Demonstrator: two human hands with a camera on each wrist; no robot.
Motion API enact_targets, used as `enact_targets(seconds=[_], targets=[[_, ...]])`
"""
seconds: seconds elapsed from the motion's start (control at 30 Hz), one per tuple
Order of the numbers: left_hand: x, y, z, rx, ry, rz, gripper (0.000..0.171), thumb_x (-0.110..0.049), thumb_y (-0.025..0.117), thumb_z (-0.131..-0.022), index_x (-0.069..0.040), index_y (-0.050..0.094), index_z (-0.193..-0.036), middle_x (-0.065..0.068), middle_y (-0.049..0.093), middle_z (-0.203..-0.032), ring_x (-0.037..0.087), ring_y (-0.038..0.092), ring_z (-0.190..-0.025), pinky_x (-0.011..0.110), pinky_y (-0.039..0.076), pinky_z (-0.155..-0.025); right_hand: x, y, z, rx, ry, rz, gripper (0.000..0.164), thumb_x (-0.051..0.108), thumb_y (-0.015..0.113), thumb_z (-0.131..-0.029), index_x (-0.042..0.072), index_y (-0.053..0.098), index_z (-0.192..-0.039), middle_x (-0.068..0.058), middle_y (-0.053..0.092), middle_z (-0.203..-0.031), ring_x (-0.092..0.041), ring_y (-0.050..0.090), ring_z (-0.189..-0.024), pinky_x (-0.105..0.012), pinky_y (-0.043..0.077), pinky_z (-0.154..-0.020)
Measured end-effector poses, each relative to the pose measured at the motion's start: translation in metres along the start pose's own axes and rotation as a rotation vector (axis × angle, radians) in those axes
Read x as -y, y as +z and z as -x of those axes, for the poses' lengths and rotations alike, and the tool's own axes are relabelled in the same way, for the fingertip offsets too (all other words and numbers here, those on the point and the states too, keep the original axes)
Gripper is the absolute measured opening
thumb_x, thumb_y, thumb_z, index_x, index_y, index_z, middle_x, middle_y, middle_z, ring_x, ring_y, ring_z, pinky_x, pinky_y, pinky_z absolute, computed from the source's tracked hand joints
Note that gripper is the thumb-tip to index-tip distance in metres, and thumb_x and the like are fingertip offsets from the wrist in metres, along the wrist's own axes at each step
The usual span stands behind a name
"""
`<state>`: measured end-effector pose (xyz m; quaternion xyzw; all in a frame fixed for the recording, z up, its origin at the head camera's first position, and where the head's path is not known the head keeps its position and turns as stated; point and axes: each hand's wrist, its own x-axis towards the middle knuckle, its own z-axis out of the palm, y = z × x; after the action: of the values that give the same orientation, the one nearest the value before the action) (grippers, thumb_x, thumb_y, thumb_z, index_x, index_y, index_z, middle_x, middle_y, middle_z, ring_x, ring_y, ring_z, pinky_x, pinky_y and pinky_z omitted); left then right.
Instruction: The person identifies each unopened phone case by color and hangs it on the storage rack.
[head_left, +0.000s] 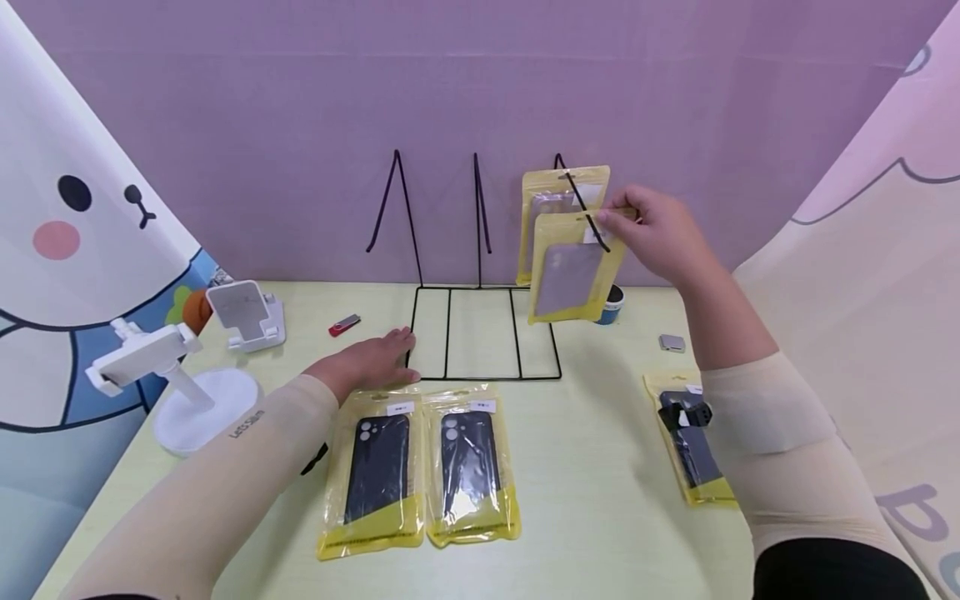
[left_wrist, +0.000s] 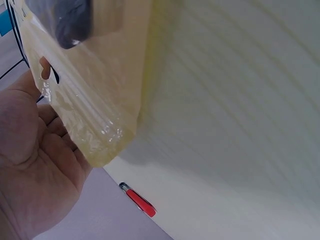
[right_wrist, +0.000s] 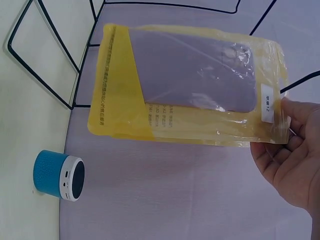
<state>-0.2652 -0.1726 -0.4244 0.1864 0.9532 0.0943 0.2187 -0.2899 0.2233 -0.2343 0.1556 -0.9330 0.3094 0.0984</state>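
My right hand point(head_left: 663, 237) pinches the top corner of a yellow-edged pouch with a pale purple phone case point(head_left: 567, 275) inside. That pouch is at the front end of the right hook point(head_left: 585, 208) of a black wire rack point(head_left: 487, 380). Behind it on the same hook hangs another yellow pouch point(head_left: 527, 204). My left hand point(head_left: 371, 360) lies at the left side of the rack's base, fingers extended. Just in front of the rack, two pouches with dark phone cases, a left one point(head_left: 377, 467) and a right one point(head_left: 471, 462), lie side by side.
Another pouched dark case point(head_left: 693, 450) lies under my right forearm. A small blue speaker point(right_wrist: 50, 172) stands behind the rack's right side. Left are a red USB stick point(head_left: 344, 325), a white phone stand point(head_left: 247, 317) and a round-based holder point(head_left: 206, 408). A small silver object point(head_left: 672, 342) lies right.
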Motion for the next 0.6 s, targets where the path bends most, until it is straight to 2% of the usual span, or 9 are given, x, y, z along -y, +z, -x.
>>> enact_targets(seconds=[0.6], targets=[[-0.003,0.001,0.001,-0.014,-0.019,0.004,0.084,-0.048,0.055,-0.098,-0.006,0.013,-0.158,0.015,0.005,-0.165,0.033,0.007,-0.152,0.049,0.016,-0.122,-0.004,0.001,-0.029,0.024,0.051,-0.03,0.037,0.046,0.054,-0.098,0.012,0.063,-0.109,-0.007,0.056,-0.092,-0.024,0.047,-0.08,-0.035,0.039,-0.066]])
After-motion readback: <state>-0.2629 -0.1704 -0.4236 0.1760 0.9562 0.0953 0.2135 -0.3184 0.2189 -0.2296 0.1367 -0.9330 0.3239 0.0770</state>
